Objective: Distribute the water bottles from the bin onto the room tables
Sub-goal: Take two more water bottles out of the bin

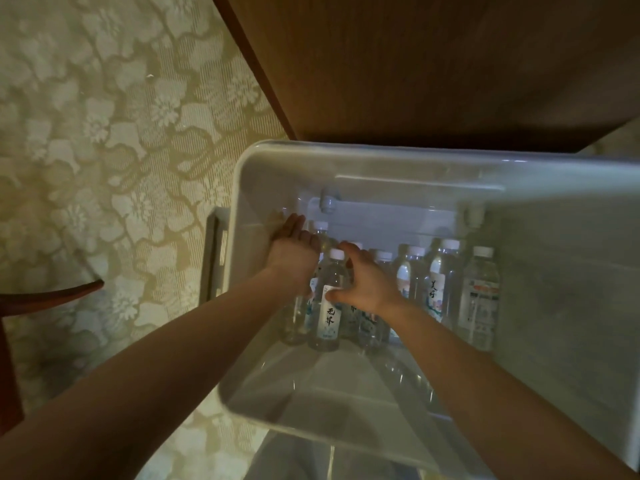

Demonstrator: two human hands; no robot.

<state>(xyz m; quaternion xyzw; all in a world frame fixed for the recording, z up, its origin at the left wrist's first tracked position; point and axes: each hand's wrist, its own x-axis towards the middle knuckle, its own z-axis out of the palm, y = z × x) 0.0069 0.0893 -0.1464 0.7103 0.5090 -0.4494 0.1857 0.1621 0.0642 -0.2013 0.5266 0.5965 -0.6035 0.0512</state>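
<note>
Clear white-capped plastic water bottles (440,285) stand upright together in the translucent white plastic bin (242,188). The right hand (367,278) grips the front bottle (329,320), probably to lift it out. The left hand (294,251) reaches in alongside with its fingers straight.

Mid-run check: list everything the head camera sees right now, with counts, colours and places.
bin: one, translucent white, centre and right.
water bottles: at least six, clear with white caps, upright inside the bin; some hidden behind the hands.
front bottle: one of these, white label with dark script, towards the left.
wooden panel: one, dark brown, top right, beyond the bin.
patterned floor: beige, pale floral, left side.
grey frame: one, outside the bin's left wall.
red-brown wooden piece: one, left edge, cut off.
left hand: fingers straight, inside the bin near its left wall.
right hand: fingers curled, thumb across the front bottle's label.
</note>
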